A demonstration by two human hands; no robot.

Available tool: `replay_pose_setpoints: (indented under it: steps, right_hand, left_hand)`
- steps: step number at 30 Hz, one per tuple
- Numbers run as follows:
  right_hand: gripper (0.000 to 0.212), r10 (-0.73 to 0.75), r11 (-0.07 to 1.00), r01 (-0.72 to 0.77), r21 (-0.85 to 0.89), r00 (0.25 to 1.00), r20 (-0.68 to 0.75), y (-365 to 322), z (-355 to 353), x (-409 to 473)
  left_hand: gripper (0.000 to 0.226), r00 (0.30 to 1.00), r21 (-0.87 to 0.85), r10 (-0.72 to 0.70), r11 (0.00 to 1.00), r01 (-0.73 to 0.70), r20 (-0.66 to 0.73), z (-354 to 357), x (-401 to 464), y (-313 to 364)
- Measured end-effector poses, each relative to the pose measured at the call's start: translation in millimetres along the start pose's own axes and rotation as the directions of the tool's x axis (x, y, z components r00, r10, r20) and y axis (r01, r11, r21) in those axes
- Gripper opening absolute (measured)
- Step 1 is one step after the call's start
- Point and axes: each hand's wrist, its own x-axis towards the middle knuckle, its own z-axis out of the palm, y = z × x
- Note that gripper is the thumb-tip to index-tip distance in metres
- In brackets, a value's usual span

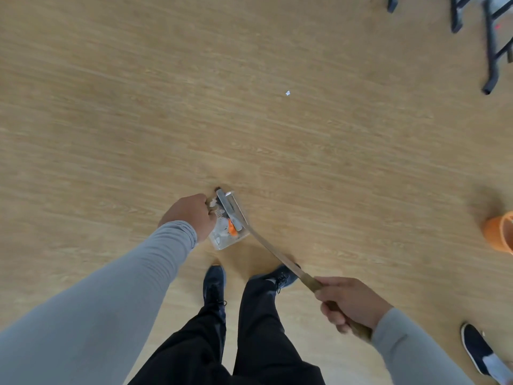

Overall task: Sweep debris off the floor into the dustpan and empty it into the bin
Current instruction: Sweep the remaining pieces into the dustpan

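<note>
A clear dustpan [222,244] sits low over the wooden floor in front of my feet, with white scraps and an orange piece [232,231] inside it. My left hand [188,215] is shut on the dustpan's handle at its far left end. My right hand [348,302] grips the long wooden broom handle [273,252], which slants up-left to the grey broom head [229,211] resting at the dustpan's mouth. One small white scrap [288,93] lies alone on the floor farther ahead. An orange bin [499,234] stands at the right edge.
Black furniture legs [492,48] stand at the top right. Another person's dark shoe [476,350] shows at the lower right. My own dark shoes [213,282] are just behind the dustpan. Bare wooden floor [111,107] stretches left and ahead.
</note>
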Motion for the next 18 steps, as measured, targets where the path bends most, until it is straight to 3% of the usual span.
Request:
replay_pose_setpoints:
  steps: [4,13,18]
  right_hand:
    - [0.039,0.003,0.997,-0.004,0.078,1.0,0.009,16,-33,-31]
    - [0.052,-0.053,0.998,0.049,-0.027,0.984,-0.169,8,-6,12]
    - [0.054,-0.046,0.996,0.04,-0.077,0.996,-0.076,-4,30,24]
  left_hand:
    - [0.017,1.0,-0.009,0.006,1.0,-0.006,-0.005,0,0,-2]
    - [0.017,1.0,-0.002,0.009,1.0,-0.009,-0.019,3,0,-3]
    - [0.019,1.0,0.015,0.003,1.0,-0.002,-0.023,4,2,-4]
